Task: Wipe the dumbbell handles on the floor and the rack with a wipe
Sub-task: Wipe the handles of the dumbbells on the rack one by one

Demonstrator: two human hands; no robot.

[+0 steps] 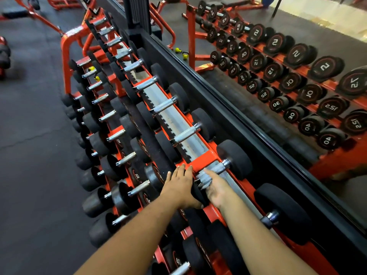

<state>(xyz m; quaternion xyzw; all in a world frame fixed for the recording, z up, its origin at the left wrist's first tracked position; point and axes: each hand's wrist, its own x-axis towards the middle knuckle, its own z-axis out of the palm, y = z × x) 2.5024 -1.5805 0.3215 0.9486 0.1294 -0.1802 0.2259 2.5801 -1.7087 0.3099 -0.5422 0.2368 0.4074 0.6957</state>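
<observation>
Dumbbell (215, 171) seated on top tier of orange rack (204, 157), beside mirror (278, 76). Left hand (181, 185) laid flat, fingers straight, on near black head of dumbbell. Right hand (214, 187) blurred; grey wipe (204, 180) pressed against chrome handle, fingers seemingly wrapped around it. More dumbbells racked on lower tiers.

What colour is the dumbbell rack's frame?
Orange-red, plain in the head view: the rack under the black dumbbells.
</observation>
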